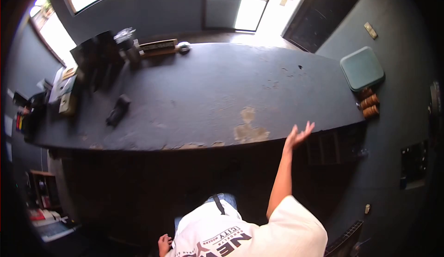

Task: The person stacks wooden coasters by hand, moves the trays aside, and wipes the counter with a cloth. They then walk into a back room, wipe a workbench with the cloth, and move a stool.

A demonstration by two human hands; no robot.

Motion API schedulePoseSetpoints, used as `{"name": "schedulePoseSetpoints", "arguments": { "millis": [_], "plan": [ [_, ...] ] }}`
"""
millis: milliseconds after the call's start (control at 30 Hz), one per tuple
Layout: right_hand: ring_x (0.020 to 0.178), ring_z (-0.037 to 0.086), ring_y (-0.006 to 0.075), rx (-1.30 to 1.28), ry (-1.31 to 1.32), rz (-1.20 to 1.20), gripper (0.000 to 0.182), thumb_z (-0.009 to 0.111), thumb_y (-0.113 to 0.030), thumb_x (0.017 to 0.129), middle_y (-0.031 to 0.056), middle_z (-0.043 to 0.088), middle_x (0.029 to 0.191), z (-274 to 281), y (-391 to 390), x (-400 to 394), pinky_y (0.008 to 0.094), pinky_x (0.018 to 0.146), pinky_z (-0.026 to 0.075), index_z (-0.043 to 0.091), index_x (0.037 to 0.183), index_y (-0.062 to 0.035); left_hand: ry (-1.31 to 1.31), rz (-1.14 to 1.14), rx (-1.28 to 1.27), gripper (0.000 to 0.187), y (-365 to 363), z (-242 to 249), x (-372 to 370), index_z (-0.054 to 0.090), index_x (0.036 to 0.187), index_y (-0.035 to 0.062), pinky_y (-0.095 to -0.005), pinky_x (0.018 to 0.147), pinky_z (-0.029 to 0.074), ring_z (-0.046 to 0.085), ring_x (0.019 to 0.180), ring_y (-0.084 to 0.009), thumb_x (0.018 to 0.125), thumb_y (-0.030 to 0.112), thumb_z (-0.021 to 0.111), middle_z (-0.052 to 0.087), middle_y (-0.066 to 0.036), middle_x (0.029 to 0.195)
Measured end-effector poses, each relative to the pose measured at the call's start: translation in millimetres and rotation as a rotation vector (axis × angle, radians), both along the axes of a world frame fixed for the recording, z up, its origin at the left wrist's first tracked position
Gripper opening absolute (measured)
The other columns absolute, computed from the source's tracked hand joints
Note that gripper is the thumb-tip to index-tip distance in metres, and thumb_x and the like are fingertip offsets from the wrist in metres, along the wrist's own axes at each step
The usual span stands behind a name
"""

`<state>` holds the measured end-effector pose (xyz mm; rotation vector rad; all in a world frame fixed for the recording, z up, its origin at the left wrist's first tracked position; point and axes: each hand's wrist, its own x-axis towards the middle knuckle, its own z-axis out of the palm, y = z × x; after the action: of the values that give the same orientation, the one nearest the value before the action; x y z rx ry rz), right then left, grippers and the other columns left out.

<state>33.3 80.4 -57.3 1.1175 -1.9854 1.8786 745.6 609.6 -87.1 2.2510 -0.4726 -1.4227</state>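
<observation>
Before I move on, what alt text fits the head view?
An empty, open right hand is held out by the near edge of a worn, dark grey table, while the left hand hangs low beside a cream printed T-shirt. A small black object lies toward the table's left; a green rounded-square object is at its right end.

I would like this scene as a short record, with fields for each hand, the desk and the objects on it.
Right hand: open, nothing in it, at the front edge of the desk; contact unclear
Left hand: low beside the shirt, fingers curled; no held thing visible
Surface: dark, with a worn patch near the front edge
Left part: small dark object, blurred
Far edge: sign
Right end: green square object, brown cylinders
</observation>
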Motion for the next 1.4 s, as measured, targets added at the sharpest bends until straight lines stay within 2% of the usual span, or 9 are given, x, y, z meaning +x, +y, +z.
{"name": "schedulePoseSetpoints", "arguments": {
  "millis": [133,233,367,467,567,667,833,1033,1400],
  "plan": [
    [0.158,0.045,0.0417,0.569,0.395,-0.467,0.074,0.072,-0.020,0.102,0.0169,0.053,0.169,-21,197,169,0.0617,0.129,0.032,0.044,0.171,-0.0121,0.030,0.485,0.040,0.034,81,-55,88,0.068,0.137,0.0118,-0.0351,0.062,0.059,0.072,0.078,-0.0190,0.114,0.036,0.063,0.078,-0.011,0.109],
    [0.166,0.031,0.0460,1.350,-0.135,-0.172,0.078,0.073,-0.025,0.100,0.0282,0.045,0.172,-138,350,258,0.0649,0.133,0.023,0.043,0.170,-0.0063,0.042,0.607,0.144,0.035,88,-60,131,0.068,0.140,0.0135,-0.0404,0.067,0.063,0.077,0.084,-0.0233,0.113,0.035,0.064,0.080,-0.012,0.115],
    [0.144,0.052,0.0469,2.007,-0.150,0.714,0.052,0.075,-0.031,0.097,0.0305,0.061,0.149,-199,442,278,0.0567,0.117,0.043,0.066,0.141,-0.0061,0.100,0.357,0.245,0.037,62,-94,174,0.068,0.141,0.0133,-0.0409,0.068,0.063,0.078,0.085,-0.0228,0.112,0.037,0.066,0.080,-0.010,0.112],
    [0.122,0.072,0.0487,1.596,0.124,0.933,0.032,0.072,-0.030,0.098,0.0284,0.075,0.130,-199,361,324,0.0556,0.100,0.060,0.076,0.122,-0.0083,0.156,0.344,-0.017,0.041,15,-96,194,0.065,0.148,0.0127,-0.0397,0.078,0.064,0.079,0.099,-0.0239,0.115,0.036,0.064,0.080,-0.013,0.125],
    [0.093,0.077,0.0376,0.646,0.342,1.332,0.014,0.066,0.002,0.094,0.0157,0.077,0.104,24,165,499,0.0459,0.082,0.062,0.073,0.102,-0.0061,0.254,0.323,-0.139,0.044,-9,-87,247,0.062,0.155,0.0122,-0.0397,0.088,0.064,0.078,0.112,-0.0252,0.117,0.035,0.059,0.076,-0.016,0.138],
    [0.099,0.075,0.0398,0.152,0.504,1.120,0.018,0.070,-0.003,0.102,0.0168,0.076,0.111,103,10,630,0.0470,0.082,0.062,0.071,0.120,-0.0038,0.167,0.421,-0.135,0.048,6,-87,321,0.061,0.156,0.0138,-0.0409,0.089,0.062,0.078,0.113,-0.0260,0.116,0.042,0.060,0.076,-0.015,0.140],
    [0.161,0.035,0.0409,0.948,0.151,0.401,0.113,0.080,-0.072,0.090,0.0194,0.044,0.172,64,-151,789,0.0660,0.128,0.028,0.036,0.174,-0.0116,0.119,1.005,-0.377,0.065,116,-69,423,0.054,0.162,0.0177,-0.0581,0.114,0.053,0.065,0.137,-0.0418,0.109,0.054,0.064,0.062,-0.021,0.158],
    [0.166,0.032,0.0426,0.657,0.621,0.397,0.079,0.072,-0.023,0.101,0.0216,0.036,0.178,11,-139,915,0.0531,0.136,0.030,0.041,0.173,-0.0133,-0.089,1.204,-0.073,0.047,153,-33,434,0.066,0.140,0.0148,-0.0503,0.092,0.057,0.071,0.111,-0.0343,0.104,0.044,0.067,0.072,-0.015,0.129],
    [0.163,0.038,0.0405,0.367,0.729,1.203,0.066,0.074,-0.014,0.099,0.0173,0.043,0.175,57,-52,1076,0.0498,0.136,0.033,0.057,0.162,-0.0136,0.223,-0.043,-0.053,0.016,27,-80,590,0.072,0.101,0.0120,-0.0391,0.063,0.051,0.067,0.074,-0.0235,0.099,0.026,0.064,0.070,-0.006,0.085]
  ]
}}
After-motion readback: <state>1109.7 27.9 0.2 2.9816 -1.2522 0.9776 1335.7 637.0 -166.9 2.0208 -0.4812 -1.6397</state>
